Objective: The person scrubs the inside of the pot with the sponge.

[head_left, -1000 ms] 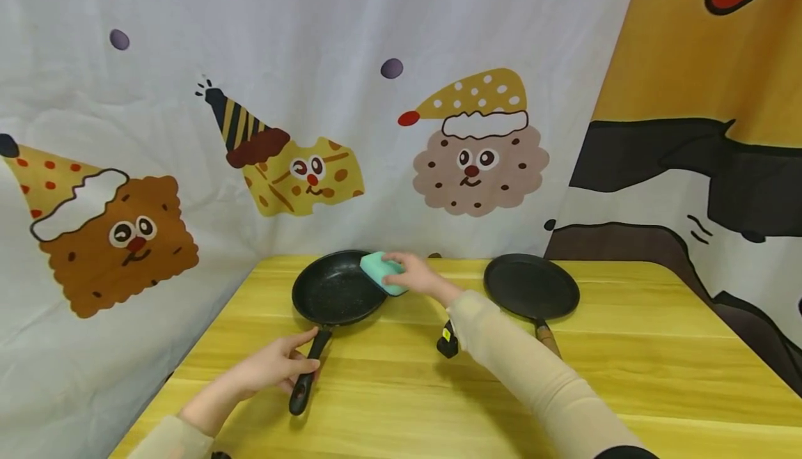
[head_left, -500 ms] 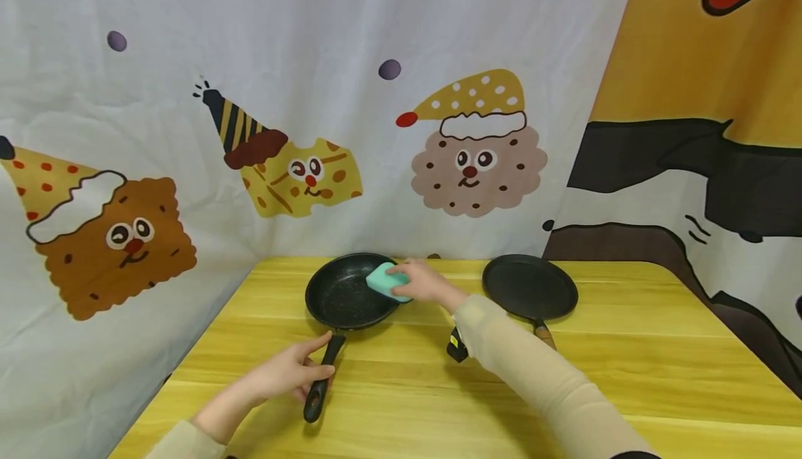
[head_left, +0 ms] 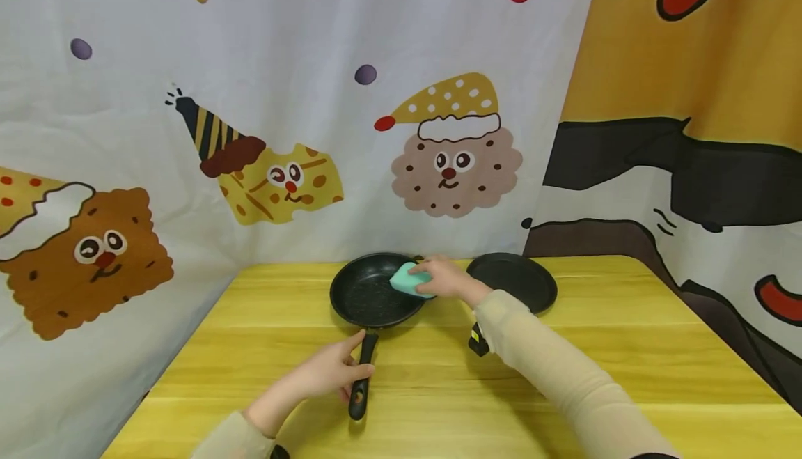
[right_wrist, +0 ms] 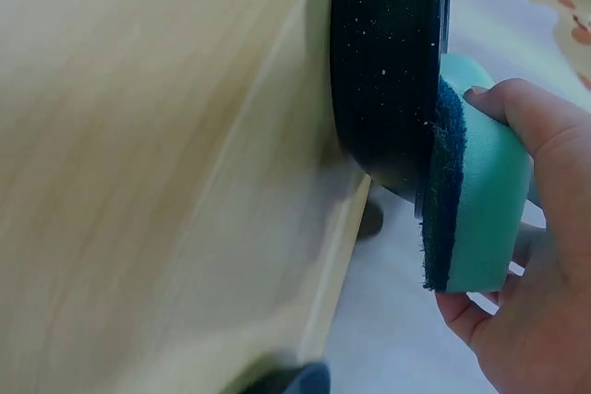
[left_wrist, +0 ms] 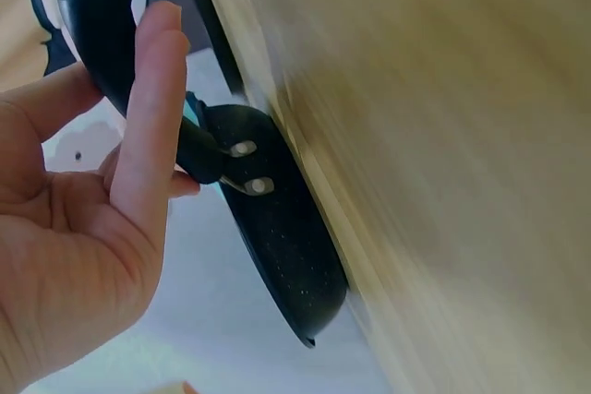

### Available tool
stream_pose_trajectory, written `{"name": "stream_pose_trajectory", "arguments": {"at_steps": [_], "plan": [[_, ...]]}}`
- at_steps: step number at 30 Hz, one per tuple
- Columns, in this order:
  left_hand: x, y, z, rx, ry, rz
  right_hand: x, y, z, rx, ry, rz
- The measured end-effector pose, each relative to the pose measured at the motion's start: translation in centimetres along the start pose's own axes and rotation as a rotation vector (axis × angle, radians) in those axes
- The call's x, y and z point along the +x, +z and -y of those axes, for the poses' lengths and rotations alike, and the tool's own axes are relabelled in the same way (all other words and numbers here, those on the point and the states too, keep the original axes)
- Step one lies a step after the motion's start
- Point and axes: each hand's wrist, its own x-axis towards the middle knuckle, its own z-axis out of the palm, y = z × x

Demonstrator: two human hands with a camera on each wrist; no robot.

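A black frying pan (head_left: 370,299) with a speckled inside stands on the wooden table, its handle (head_left: 362,393) pointing toward me. My left hand (head_left: 335,368) holds that handle between thumb and fingers; the left wrist view shows the fingers around the handle (left_wrist: 111,53) near the riveted pan wall (left_wrist: 277,237). In my right hand (head_left: 447,279) is a teal sponge (head_left: 409,280), gripped over the pan's right rim. Seen from the right wrist, the sponge's dark scouring side (right_wrist: 445,191) faces the pan's rim, with my thumb (right_wrist: 517,103) on the teal foam.
A flat black griddle pan (head_left: 514,278) lies to the right, its handle hidden behind my right sleeve (head_left: 564,382). A black strap piece with a yellow label (head_left: 479,339) hangs below the right wrist. A printed curtain (head_left: 313,55) rises behind the table (head_left: 282,313).
The frying pan has shifted right and turned, its handle now nearer upright in view. Both hands moved right with it, still holding handle and sponge. The head view has also swung right.
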Motion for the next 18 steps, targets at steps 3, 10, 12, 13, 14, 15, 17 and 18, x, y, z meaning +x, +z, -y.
{"name": "stream_pose_trajectory", "arguments": {"at_steps": [3, 10, 12, 13, 14, 15, 17, 18], "plan": [[1.2, 0.9, -0.6, 0.036, 0.014, -0.004, -0.6, -0.4, -1.3, -0.008, 0.012, -0.008], [2.8, 2.5, -2.0, 0.16, 0.051, -0.018, -1.4, -1.3, -3.0, -0.107, 0.036, -0.01], [3.1, 2.8, -2.4, 0.173, 0.053, -0.012, -1.8, -1.7, -3.2, -0.119, 0.042, -0.007], [3.3, 2.9, -2.6, 0.174, 0.056, -0.007, -2.0, -1.8, -3.4, -0.119, 0.043, -0.007], [3.4, 3.1, -2.9, 0.173, 0.055, -0.002, -2.2, -2.0, -3.5, -0.118, 0.046, -0.004], [3.6, 3.2, -3.0, 0.172, 0.054, 0.004, -2.4, -2.2, -3.6, -0.12, 0.048, -0.001], [3.9, 3.5, -3.4, 0.168, 0.051, 0.021, -2.7, -2.6, -3.9, -0.125, 0.053, 0.001], [4.0, 3.6, -3.6, 0.167, 0.053, 0.031, -2.9, -2.7, -4.0, -0.127, 0.052, 0.0]]}}
